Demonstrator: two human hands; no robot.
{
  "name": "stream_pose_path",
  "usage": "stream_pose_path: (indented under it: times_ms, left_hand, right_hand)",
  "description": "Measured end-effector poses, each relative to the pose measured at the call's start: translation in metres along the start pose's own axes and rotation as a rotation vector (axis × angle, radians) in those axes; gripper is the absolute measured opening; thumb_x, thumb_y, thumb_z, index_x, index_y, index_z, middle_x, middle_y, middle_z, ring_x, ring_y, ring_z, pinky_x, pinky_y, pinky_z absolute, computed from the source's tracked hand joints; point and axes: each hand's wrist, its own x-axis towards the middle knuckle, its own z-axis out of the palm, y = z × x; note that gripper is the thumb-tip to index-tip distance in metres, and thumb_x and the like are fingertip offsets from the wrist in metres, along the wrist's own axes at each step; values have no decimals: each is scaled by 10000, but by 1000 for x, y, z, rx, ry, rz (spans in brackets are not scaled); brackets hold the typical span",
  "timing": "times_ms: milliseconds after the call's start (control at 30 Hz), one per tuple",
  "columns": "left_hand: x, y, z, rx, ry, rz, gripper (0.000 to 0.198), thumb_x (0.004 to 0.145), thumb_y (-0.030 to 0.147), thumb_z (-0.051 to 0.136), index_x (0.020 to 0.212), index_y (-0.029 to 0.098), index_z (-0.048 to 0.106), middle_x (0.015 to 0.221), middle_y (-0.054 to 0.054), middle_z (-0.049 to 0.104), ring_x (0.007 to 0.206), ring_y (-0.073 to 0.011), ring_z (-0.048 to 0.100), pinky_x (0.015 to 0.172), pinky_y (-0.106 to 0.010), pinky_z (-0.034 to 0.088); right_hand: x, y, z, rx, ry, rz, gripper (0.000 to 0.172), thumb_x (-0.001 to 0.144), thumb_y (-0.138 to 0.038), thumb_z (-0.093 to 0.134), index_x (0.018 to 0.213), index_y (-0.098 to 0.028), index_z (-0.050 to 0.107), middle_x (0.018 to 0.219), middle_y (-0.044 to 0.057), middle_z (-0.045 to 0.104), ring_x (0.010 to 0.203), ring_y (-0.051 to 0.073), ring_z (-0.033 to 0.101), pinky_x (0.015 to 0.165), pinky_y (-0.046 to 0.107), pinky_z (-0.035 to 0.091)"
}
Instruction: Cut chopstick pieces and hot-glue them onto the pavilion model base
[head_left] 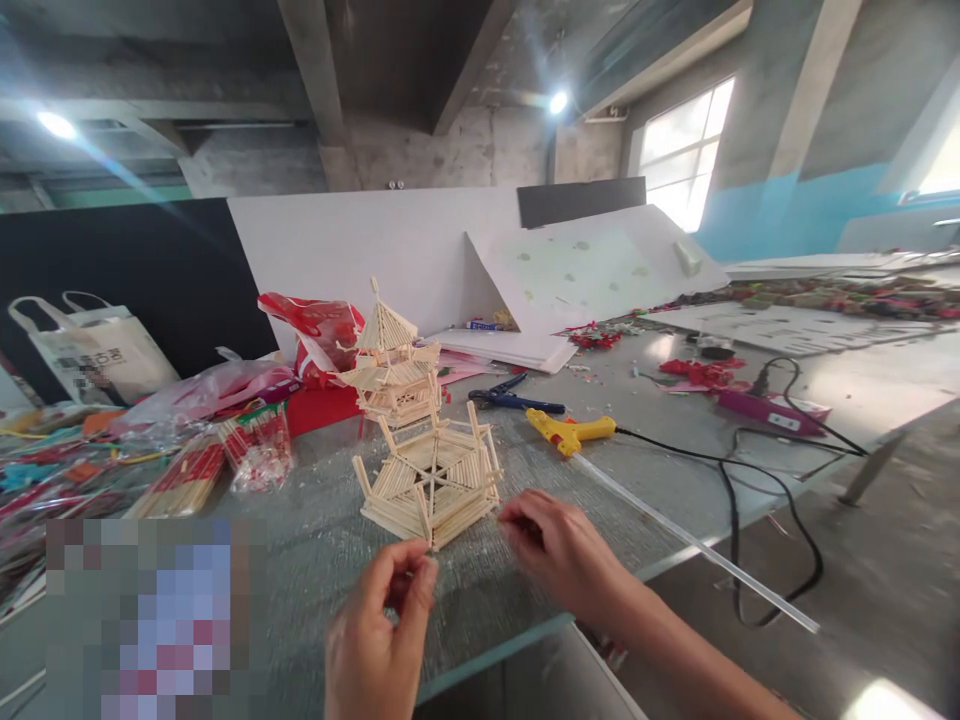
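A hexagonal model section built of thin wooden sticks (431,478) lies on the grey table (315,540) just beyond my hands. Behind it stands a small stick pagoda tower (390,360) with a pointed roof. My left hand (379,630) is raised below the hexagon's near corner, thumb and fingers pinched together; whatever they hold is too small to make out. My right hand (559,550) rests on the table at the hexagon's right side, fingers curled inward.
A yellow hot glue gun (570,432) with a long clear glue stick and black cord lies to the right. Blue-handled pliers (514,398) sit behind it. Packs of sticks (217,465), plastic bags, a tote bag (94,345) crowd the left. White boards lean at the back.
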Motion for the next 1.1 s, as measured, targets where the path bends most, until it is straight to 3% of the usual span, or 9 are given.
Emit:
stream_pose_path:
  times_ms: [200, 500, 700, 867, 1100]
  left_hand:
    - [-2, -16, -18, 133, 68, -22, 285, 748, 522, 518, 756, 275, 660, 576, 44, 673, 537, -145, 622, 597, -215, 470]
    - [-5, -25, -14, 99, 51, -7, 264, 742, 513, 525, 751, 286, 660, 719, 32, 727, 653, -161, 670, 655, -212, 483]
    - [-6, -25, -14, 100, 28, 19, 227, 757, 475, 527, 757, 285, 651, 695, 43, 722, 619, -147, 663, 630, -202, 482]
    - [-7, -26, -14, 101, 41, 26, 250, 753, 497, 527, 767, 281, 653, 736, 36, 731, 631, -149, 669, 627, -203, 493]
    - [-8, -26, -14, 146, 34, 32, 265, 765, 499, 505, 783, 281, 654, 773, 22, 734, 662, -158, 675, 625, -207, 494]
  right_hand:
    - [18, 17, -1, -82, -48, 114, 136, 761, -175, 473, 712, -152, 597, 664, 22, 605, 593, 117, 494, 564, 230, 316]
    - [26, 22, -2, -57, 41, 105, 136, 705, -106, 465, 653, -153, 582, 580, -11, 539, 529, 89, 427, 525, 213, 291]
    - [27, 22, -2, -23, 101, 113, 139, 701, -98, 482, 722, -153, 608, 656, 7, 578, 575, 102, 475, 575, 226, 335]
    - [24, 19, -1, 85, 127, 200, 74, 708, -127, 484, 759, -157, 527, 640, -4, 565, 564, 101, 497, 545, 218, 370]
    - [31, 22, 1, 213, 86, 263, 246, 689, -138, 531, 920, -150, 447, 673, -11, 588, 534, 93, 506, 475, 200, 359]
